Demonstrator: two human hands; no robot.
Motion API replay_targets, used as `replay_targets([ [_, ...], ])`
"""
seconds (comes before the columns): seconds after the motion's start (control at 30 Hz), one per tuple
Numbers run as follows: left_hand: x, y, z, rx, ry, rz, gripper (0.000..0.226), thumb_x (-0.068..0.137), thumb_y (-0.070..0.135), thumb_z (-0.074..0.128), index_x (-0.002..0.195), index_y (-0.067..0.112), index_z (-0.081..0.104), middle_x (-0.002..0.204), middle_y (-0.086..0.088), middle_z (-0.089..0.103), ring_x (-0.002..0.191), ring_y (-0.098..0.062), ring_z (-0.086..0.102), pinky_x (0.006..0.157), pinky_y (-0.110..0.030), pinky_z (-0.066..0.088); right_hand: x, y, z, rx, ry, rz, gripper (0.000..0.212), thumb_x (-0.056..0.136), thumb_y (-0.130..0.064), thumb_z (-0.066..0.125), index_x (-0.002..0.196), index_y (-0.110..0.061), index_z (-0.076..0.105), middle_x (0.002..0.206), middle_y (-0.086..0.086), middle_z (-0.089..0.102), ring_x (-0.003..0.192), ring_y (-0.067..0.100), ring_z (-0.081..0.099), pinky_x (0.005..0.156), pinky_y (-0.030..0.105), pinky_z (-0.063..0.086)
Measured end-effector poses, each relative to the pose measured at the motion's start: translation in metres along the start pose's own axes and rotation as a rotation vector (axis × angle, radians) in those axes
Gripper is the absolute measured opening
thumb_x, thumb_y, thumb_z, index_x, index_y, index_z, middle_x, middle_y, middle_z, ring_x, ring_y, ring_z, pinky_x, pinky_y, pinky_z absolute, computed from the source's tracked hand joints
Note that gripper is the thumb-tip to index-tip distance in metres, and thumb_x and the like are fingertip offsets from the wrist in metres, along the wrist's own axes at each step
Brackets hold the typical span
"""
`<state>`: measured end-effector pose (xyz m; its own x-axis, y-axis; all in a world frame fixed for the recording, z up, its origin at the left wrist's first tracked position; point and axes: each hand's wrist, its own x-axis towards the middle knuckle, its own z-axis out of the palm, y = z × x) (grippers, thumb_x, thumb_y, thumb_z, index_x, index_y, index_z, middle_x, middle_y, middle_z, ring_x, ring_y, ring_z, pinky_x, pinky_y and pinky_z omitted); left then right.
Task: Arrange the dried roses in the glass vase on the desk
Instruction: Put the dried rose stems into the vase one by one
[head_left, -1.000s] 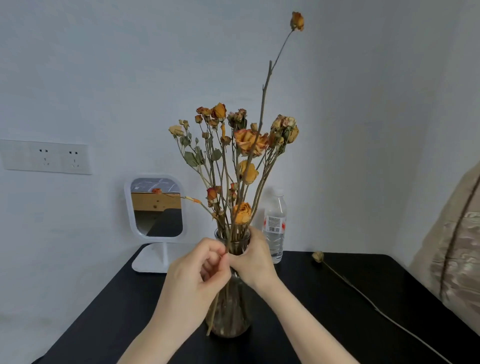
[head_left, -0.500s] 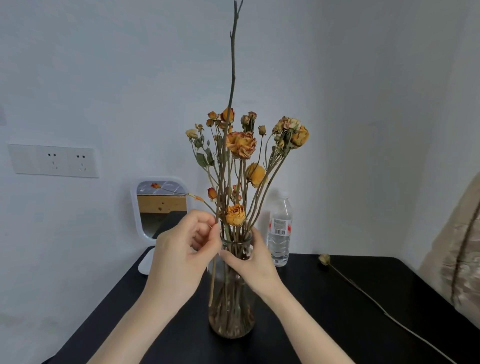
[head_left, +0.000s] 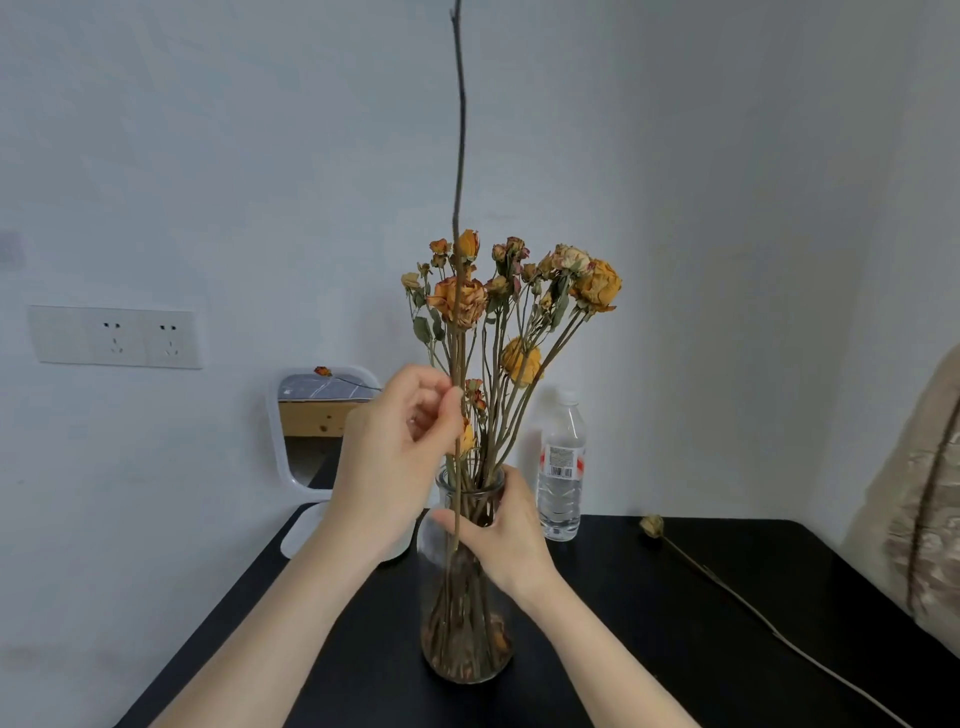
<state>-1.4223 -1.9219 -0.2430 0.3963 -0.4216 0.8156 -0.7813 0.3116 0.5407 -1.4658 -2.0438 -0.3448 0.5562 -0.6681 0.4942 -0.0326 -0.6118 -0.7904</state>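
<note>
- Black worktop (head_left: 649, 623) underfoot of everything, running from near edge back to white wall.
- Glass vase (head_left: 467, 639) upright at centre of worktop, wide base, narrow neck, packed with brown stems.
- Right hand (head_left: 498, 530) wrapped round vase neck from the right, thumb across the front glass, fingers closed on it.
- Left hand (head_left: 400, 457) raised just left of the bunch and above the vase rim, thumb and fingertips pinched shut on one long bare stem (head_left: 460, 208).
- Long bare stem near vertical, lower end down along the front of the vase neck (inside or outside glass: cannot tell), top running out of view above.
- Dried roses (head_left: 519, 312) standing in vase, orange and yellow heads fanned above both hands.
- Single dried rose (head_left: 652, 526) lying flat on worktop, well right of vase, stem trailing toward near right corner.
- Clear plastic water bottle (head_left: 561, 467) upright just behind and right of vase.
- White-framed mirror (head_left: 311, 415) on stand at far left, against wall.
- Double wall socket (head_left: 114, 336) on wall, far left.
- Beige patterned fabric (head_left: 924, 519) at right edge.
</note>
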Motion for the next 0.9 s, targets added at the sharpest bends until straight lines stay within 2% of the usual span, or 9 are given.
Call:
replay_targets([
  [0.17, 0.028, 0.007, 0.002, -0.016, 0.087, 0.071, 0.019, 0.089, 0.017, 0.053, 0.081, 0.034, 0.051, 0.063, 0.012, 0.06, 0.058, 0.001, 0.059, 0.053, -0.01, 0.047, 0.0, 0.0, -0.002, -0.029, -0.023, 0.014, 0.06, 0.069, -0.044, 0.077, 0.115, -0.021, 0.048, 0.112, -0.004, 0.055, 0.111, 0.015, 0.051, 0.099, 0.04, 0.044],
  [0.27, 0.039, 0.009, 0.004, 0.056, 0.123, 0.119, 0.01, 0.091, 0.013, 0.053, 0.086, 0.022, 0.051, 0.068, 0.013, 0.058, 0.06, 0.0, 0.059, 0.055, -0.011, 0.049, 0.0, 0.0, -0.003, -0.032, -0.043, 0.024, 0.062, 0.069, -0.046, 0.076, 0.118, -0.02, 0.048, 0.114, -0.004, 0.054, 0.112, 0.015, 0.05, 0.1, 0.041, 0.043],
  [0.43, 0.037, 0.006, 0.011, 0.177, 0.047, 0.14, 0.006, 0.09, 0.013, 0.053, 0.086, 0.018, 0.052, 0.069, 0.006, 0.06, 0.061, -0.003, 0.058, 0.057, -0.018, 0.051, 0.0, -0.001, -0.003, -0.041, -0.044, 0.022, 0.062, 0.069, -0.046, 0.076, 0.118, -0.018, 0.049, 0.114, -0.002, 0.054, 0.112, 0.016, 0.05, 0.099, 0.041, 0.043],
  [0.6, 0.026, -0.005, 0.017, 0.274, 0.024, 0.123, 0.008, 0.087, 0.013, 0.059, 0.089, 0.008, 0.064, 0.064, -0.003, 0.065, 0.058, -0.013, 0.06, 0.061, -0.024, 0.052, 0.0, -0.001, -0.004, -0.038, -0.043, 0.019, 0.061, 0.069, -0.046, 0.076, 0.116, -0.018, 0.049, 0.112, -0.002, 0.054, 0.112, 0.016, 0.05, 0.099, 0.041, 0.043],
  [0.67, 0.025, -0.009, 0.017, 0.308, 0.041, 0.105, 0.008, 0.085, 0.016, 0.062, 0.086, 0.01, 0.067, 0.053, 0.006, 0.056, 0.052, -0.008, 0.055, 0.06, -0.022, 0.05, 0.0, -0.001, -0.004, -0.039, -0.05, 0.017, 0.06, 0.07, -0.046, 0.075, 0.116, -0.019, 0.049, 0.112, -0.002, 0.053, 0.112, 0.017, 0.05, 0.099, 0.041, 0.043],
  [0.73, 0.025, -0.015, 0.017, 0.336, 0.045, 0.051, 0.007, 0.084, 0.02, 0.064, 0.083, 0.014, 0.068, 0.047, 0.01, 0.049, 0.047, -0.008, 0.05, 0.062, -0.026, 0.05, -0.001, -0.001, -0.004, -0.036, -0.055, 0.015, 0.059, 0.07, -0.046, 0.075, 0.116, -0.019, 0.048, 0.112, -0.003, 0.053, 0.112, 0.017, 0.05, 0.099, 0.041, 0.043],
  [0.83, 0.026, -0.02, 0.017, 0.36, -0.002, -0.065, 0.01, 0.082, 0.025, 0.066, 0.083, 0.017, 0.07, 0.046, 0.012, 0.048, 0.047, -0.007, 0.048, 0.064, -0.028, 0.051, -0.001, 0.0, -0.004, -0.039, -0.051, 0.007, 0.059, 0.071, -0.045, 0.074, 0.117, -0.019, 0.048, 0.112, -0.004, 0.053, 0.113, 0.016, 0.049, 0.1, 0.041, 0.042],
  [0.9, 0.025, -0.022, 0.017, 0.419, -0.085, -0.134, 0.011, 0.081, 0.029, 0.066, 0.084, 0.02, 0.07, 0.048, 0.013, 0.049, 0.05, -0.005, 0.05, 0.055, -0.023, 0.044, -0.001, 0.0, -0.004, -0.038, -0.057, 0.006, 0.059, 0.071, -0.046, 0.074, 0.118, -0.02, 0.048, 0.113, -0.003, 0.053, 0.113, 0.015, 0.048, 0.1, 0.04, 0.042],
])
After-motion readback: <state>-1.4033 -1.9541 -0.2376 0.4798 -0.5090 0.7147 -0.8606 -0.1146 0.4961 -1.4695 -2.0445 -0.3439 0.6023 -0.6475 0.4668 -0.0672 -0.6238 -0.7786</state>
